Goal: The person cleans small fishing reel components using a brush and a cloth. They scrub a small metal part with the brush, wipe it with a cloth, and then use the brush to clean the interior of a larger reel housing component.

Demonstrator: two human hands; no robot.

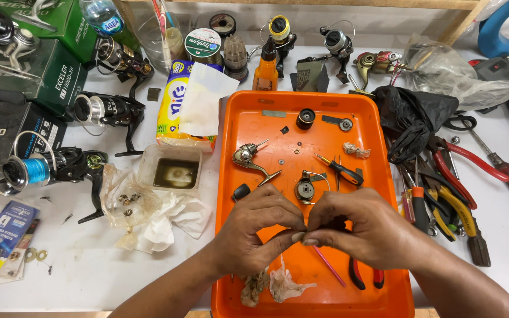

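My left hand (pixel 254 229) and my right hand (pixel 360 227) meet over the near half of an orange tray (pixel 372 118). Their fingertips pinch together on a small dark part that the fingers mostly hide. Just beyond the hands, a round metal reel part (pixel 306 189) lies on the tray. A silver reel body with its handle arm (pixel 248 158) lies further left. A small black-handled screwdriver (pixel 341 171) rests to the right. Under my right hand lie a thin pink stick (pixel 329 266) and red-handled pliers (pixel 365 277). Dirty tissue scraps (pixel 281 285) sit at the tray's near edge.
Several fishing reels (pixel 60 168) and green boxes (pixel 54 70) crowd the left of the white table. A small tub of dark liquid (pixel 172 171) and crumpled tissue (pixel 172 215) lie left of the tray. Pliers and screwdrivers (pixel 449 194) and a black bag (pixel 410 115) lie right.
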